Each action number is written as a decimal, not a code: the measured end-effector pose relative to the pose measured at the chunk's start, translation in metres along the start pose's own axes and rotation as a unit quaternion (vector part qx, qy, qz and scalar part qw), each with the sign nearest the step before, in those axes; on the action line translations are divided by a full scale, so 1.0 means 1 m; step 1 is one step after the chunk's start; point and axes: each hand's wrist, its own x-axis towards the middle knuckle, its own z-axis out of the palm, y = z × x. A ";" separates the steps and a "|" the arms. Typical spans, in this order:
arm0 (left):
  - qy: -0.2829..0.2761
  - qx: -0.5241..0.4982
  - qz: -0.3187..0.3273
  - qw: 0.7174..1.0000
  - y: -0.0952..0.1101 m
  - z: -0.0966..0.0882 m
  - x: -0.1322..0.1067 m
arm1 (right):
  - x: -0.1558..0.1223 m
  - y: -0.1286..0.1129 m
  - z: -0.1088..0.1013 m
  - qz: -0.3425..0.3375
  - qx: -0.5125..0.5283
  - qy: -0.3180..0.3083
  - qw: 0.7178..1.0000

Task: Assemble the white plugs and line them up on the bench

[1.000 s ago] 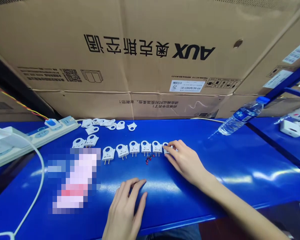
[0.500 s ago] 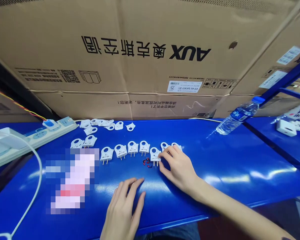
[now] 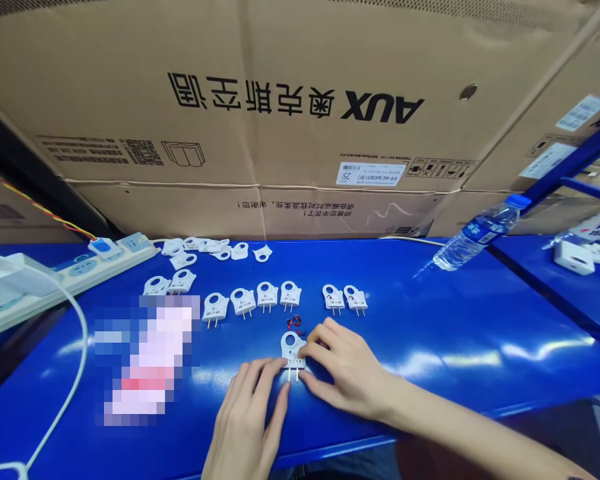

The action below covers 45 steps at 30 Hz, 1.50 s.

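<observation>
In the head view, a white plug housing [image 3: 292, 355] lies at lower centre of the frame, between the two hands, its round hole toward the top and its two metal prongs [image 3: 289, 375] toward the bottom. The right hand [image 3: 349, 368] is nearly closed, thumb and fingers gathered on the right edge of the housing, apparently pinching it. The left hand [image 3: 246, 413] is loosely curled, thumb spread away from the index finger, whose tip reaches the lower left corner; whether it presses there I cannot tell. Just above the housing lie small red-and-black pieces [image 3: 295, 323] on the blue table [image 3: 430, 320]. Across mid-frame runs a row of similar plugs [image 3: 267, 300], four left of a gap and two right of it. The step in hand looks like positioning this one housing for two-handed work. The next move seems to call for the left thumb and index finger to steady its left edge, clear of the prongs, leaving the right fingers free.
</observation>
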 end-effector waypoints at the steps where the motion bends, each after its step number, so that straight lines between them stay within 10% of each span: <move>1: -0.003 0.001 -0.003 1.000 -0.001 0.000 0.000 | 0.000 0.001 -0.002 0.009 0.017 -0.004 1.000; 26: -0.019 -0.011 -0.016 1.000 -0.001 -0.001 0.006 | 0.001 0.019 -0.002 0.081 -0.012 -0.079 0.994; 45: 0.023 -0.049 0.022 0.998 0.001 0.001 0.012 | -0.001 0.008 -0.004 0.087 0.223 -0.008 0.971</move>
